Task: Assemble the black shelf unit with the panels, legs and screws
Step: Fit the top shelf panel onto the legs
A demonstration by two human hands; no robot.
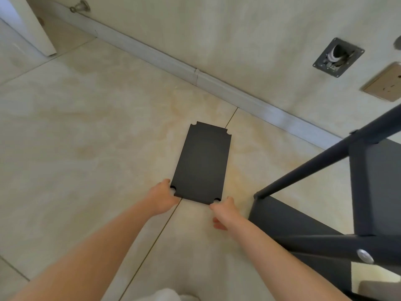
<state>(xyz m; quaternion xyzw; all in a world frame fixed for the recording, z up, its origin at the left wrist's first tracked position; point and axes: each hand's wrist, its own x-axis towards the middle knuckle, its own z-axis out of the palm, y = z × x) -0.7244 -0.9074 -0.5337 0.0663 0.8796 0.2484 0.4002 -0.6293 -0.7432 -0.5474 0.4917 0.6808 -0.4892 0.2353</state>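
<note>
Flat black rectangular shelf panel w/ notched corners lies on floor, long axis running away from person; left hand & right hand pinch its near corners.

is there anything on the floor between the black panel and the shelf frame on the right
Nothing visible. The black panel lies flat on the tiled floor, with the left hand and right hand at its near corners. Only bare tile separates it from the shelf frame.
</note>
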